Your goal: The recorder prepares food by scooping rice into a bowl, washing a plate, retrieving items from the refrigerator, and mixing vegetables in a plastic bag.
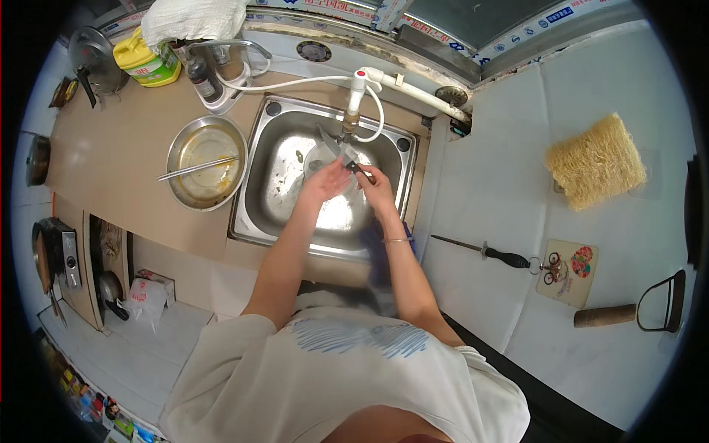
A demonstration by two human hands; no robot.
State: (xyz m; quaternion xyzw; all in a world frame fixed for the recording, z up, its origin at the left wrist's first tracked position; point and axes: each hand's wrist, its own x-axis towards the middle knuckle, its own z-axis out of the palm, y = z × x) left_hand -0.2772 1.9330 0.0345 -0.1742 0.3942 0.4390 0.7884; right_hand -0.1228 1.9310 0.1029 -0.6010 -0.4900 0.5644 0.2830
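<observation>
A kitchen knife with a black handle (363, 173) is held in my right hand (379, 191) over the stainless steel sink (271, 207). Its blade (329, 142) points up and to the left, close to the tap outlet. My left hand (327, 181) is palm up beside the knife, fingertips near where blade meets handle; whether they touch it is hard to tell. Just above both hands stands a white tap (357, 91) with a red mark on top. Small dark green scraps (299, 156) lie in the basin. Part of the basin floor is hidden under my hands.
Left of the sink, a metal bowl (180, 194) with yellowish residue holds chopsticks (196, 168). Behind it are a bottle rack (227, 102) and a yellow jug (145, 61). A sharpening steel (507, 258), a loofah-like pad (598, 163) and a wooden-handled peeler-like tool (606, 315) hang on the right wall.
</observation>
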